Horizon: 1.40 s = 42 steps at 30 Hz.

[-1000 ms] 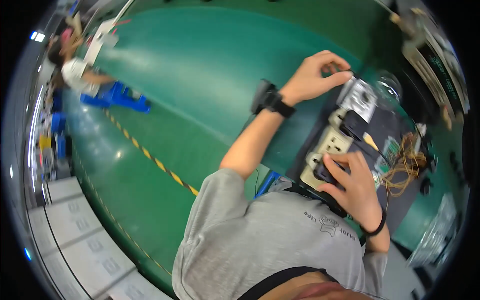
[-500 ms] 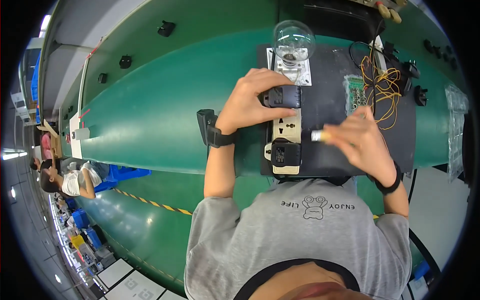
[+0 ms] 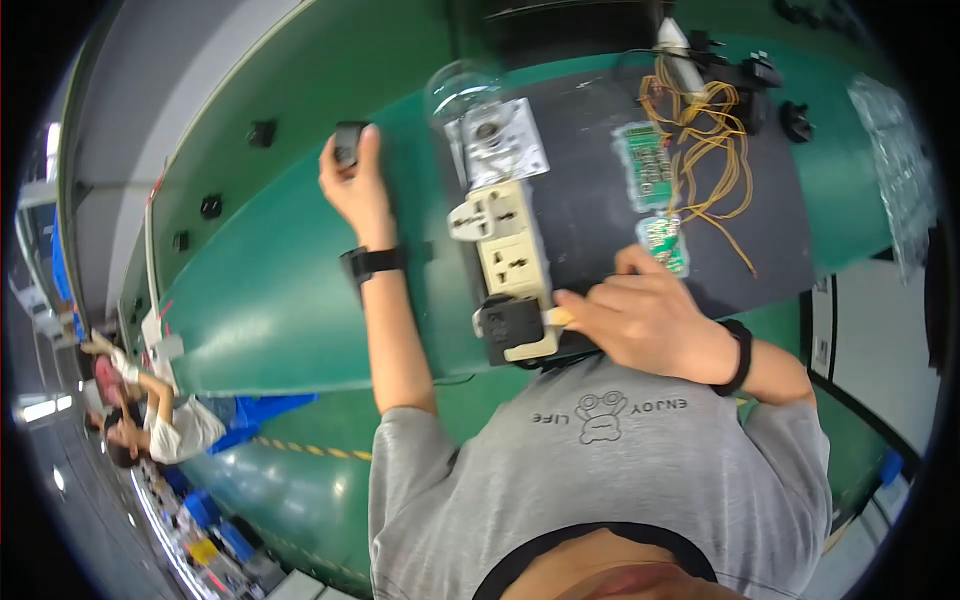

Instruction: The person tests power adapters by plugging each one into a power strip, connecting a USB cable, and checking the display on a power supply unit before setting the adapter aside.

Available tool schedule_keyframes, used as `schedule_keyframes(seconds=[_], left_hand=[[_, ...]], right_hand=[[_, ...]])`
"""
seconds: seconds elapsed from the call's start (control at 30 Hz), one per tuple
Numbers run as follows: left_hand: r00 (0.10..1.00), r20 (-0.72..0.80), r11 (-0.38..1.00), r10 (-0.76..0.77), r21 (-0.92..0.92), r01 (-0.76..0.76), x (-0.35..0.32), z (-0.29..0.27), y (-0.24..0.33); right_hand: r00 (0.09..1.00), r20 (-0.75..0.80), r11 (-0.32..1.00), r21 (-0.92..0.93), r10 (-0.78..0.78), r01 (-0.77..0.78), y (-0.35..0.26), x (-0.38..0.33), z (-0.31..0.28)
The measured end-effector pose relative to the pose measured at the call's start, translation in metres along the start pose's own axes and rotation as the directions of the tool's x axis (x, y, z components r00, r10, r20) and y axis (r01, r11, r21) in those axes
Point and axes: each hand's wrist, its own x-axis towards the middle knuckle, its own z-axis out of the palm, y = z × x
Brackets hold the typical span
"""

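Observation:
A black power adapter [image 3: 348,143] is gripped by my left hand [image 3: 360,195], off to the left over the green mat. My right hand [image 3: 640,315] pinches a small yellowish plug [image 3: 560,316] against the side of another black power adapter [image 3: 512,324]. That second adapter sits in the near end of a cream power strip [image 3: 512,258]. Whether the plug is inside the adapter cannot be told. A white plug adapter [image 3: 472,220] is in the strip's far socket.
Behind the strip are a silver lamp base [image 3: 500,140] and a clear glass globe [image 3: 462,90]. Green circuit boards [image 3: 648,168] and yellow wires [image 3: 735,170] lie on the dark mat [image 3: 590,180]. More black adapters [image 3: 262,133] stand beyond. Another person [image 3: 180,425] sits at far left.
My left hand has pulled the adapter off the strip's far end and carried it left, exposing the white plug adapter. My right hand has brought the small plug to the near adapter.

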Motion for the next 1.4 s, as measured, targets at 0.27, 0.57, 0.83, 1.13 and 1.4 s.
schedule_keyframes(seconds=[0.27, 0.57, 0.83, 1.13, 1.4], left_hand=[[0.97, -0.226, 0.961, 0.092, 0.277, -0.027, 0.039, 0.026, -0.004], [0.952, -0.247, 0.852, 0.18, 0.523, -0.025, 0.055, 0.034, -0.043], [0.974, -0.171, 0.847, 0.148, 0.531, -0.035, 0.013, 0.017, -0.025], [0.965, -0.228, 0.917, 0.129, 0.398, -0.029, -0.016, 0.001, -0.017], [0.966, -0.237, 0.955, 0.107, 0.295, -0.034, -0.027, -0.005, -0.013]], right_hand=[[0.971, -0.219, 0.964, -0.222, 0.099, -0.149, 0.039, 0.005, -0.063], [0.954, -0.078, 0.737, -0.618, 0.289, -0.274, 0.162, -0.046, -0.118], [0.74, -0.071, 0.558, -0.61, 0.669, -0.562, 0.177, -0.078, -0.137], [0.567, -0.09, 0.413, 0.777, 0.819, -0.474, 0.131, -0.062, -0.123], [0.842, 0.247, 0.042, 0.952, 0.48, -0.303, 0.066, 0.018, -0.082]])
